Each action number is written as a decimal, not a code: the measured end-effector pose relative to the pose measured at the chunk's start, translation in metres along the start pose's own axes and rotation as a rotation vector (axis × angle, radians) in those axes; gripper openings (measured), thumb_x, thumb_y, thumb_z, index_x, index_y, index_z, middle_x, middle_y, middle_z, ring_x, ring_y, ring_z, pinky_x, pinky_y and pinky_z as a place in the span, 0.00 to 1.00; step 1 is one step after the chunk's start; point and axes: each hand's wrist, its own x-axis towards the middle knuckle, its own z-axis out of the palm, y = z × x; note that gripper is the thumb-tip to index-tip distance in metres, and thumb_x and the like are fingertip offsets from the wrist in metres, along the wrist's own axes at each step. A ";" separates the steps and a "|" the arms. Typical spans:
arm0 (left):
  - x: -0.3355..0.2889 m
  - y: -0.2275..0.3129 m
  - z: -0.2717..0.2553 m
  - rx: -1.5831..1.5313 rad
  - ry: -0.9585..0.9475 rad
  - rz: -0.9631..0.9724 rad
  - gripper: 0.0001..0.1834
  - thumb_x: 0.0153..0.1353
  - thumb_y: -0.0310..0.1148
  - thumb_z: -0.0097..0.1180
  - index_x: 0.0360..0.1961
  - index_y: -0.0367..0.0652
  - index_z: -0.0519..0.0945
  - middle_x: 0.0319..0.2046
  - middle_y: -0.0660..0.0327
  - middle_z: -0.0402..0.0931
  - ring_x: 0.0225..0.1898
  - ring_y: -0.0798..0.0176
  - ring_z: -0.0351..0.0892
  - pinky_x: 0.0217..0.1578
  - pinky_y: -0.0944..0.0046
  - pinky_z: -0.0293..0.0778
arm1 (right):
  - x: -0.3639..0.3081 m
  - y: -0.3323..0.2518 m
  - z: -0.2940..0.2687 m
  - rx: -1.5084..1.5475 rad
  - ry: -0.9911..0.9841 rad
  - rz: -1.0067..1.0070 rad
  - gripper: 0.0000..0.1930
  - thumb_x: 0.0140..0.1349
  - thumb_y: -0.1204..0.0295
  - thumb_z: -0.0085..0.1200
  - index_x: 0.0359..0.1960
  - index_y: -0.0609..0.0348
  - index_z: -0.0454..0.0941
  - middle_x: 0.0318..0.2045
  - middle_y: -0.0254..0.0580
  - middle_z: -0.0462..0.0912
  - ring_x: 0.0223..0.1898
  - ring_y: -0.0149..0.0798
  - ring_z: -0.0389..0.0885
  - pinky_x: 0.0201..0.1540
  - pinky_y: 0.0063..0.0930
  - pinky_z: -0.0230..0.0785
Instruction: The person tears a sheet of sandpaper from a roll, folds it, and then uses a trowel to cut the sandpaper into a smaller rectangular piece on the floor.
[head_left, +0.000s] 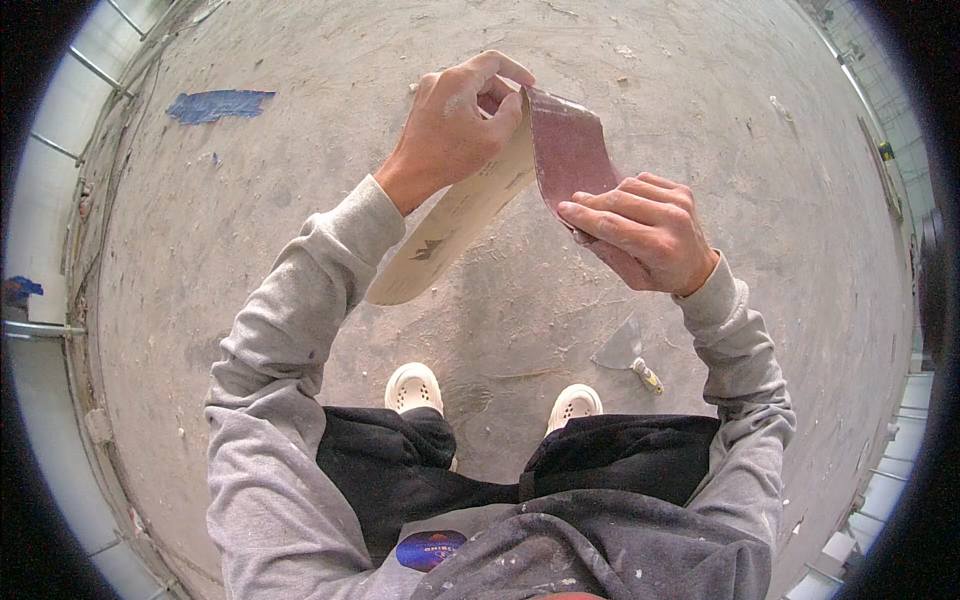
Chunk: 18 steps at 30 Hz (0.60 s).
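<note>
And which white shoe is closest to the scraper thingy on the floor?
The right shoe. The scraper lies ahead of it and off to its right, while the left shoe is clearly farther away.

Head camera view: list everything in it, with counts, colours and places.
Floor: one, grey, throughout
Sandpaper strip: one, maroon and cream, upper centre
Scraper: one, grey blade, floor, lower right
Patch: one, blue, floor, upper left
Metal bars: several, silvery, left edge
Shoes: two, white, lower centre
Trousers: one pair, black, lower centre
Apron-like cloth: one, charcoal, bottom centre
Sleeves: two, grey, lower left and right
Left hand: one, pinching strip's bend
Right hand: one, gripping strip's right end
</note>
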 end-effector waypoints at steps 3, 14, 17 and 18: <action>0.000 0.002 -0.001 0.003 0.000 -0.009 0.12 0.58 0.29 0.51 0.41 0.40 0.81 0.30 0.52 0.85 0.28 0.62 0.85 0.32 0.64 0.81 | 0.001 0.000 0.002 0.008 0.014 -0.003 0.12 0.54 0.67 0.63 0.41 0.53 0.83 0.29 0.34 0.85 0.26 0.32 0.81 0.29 0.28 0.75; -0.001 -0.001 0.002 0.000 -0.011 -0.037 0.12 0.58 0.28 0.52 0.41 0.39 0.81 0.31 0.51 0.85 0.30 0.63 0.85 0.33 0.64 0.81 | -0.001 0.000 0.004 0.052 -0.053 0.028 0.12 0.56 0.69 0.63 0.42 0.53 0.84 0.32 0.40 0.87 0.30 0.35 0.85 0.33 0.29 0.78; -0.001 0.000 0.001 -0.004 -0.021 -0.049 0.12 0.58 0.28 0.52 0.42 0.38 0.81 0.31 0.51 0.85 0.30 0.63 0.85 0.33 0.64 0.81 | -0.002 0.002 0.007 0.055 -0.024 0.019 0.12 0.55 0.69 0.63 0.42 0.53 0.84 0.32 0.40 0.87 0.30 0.35 0.85 0.33 0.29 0.78; -0.001 0.000 0.001 -0.004 -0.022 -0.048 0.12 0.58 0.28 0.52 0.42 0.38 0.81 0.31 0.51 0.85 0.29 0.63 0.85 0.33 0.65 0.81 | -0.003 0.002 0.007 0.052 -0.017 0.018 0.12 0.55 0.69 0.63 0.42 0.53 0.84 0.32 0.40 0.87 0.30 0.35 0.85 0.33 0.29 0.78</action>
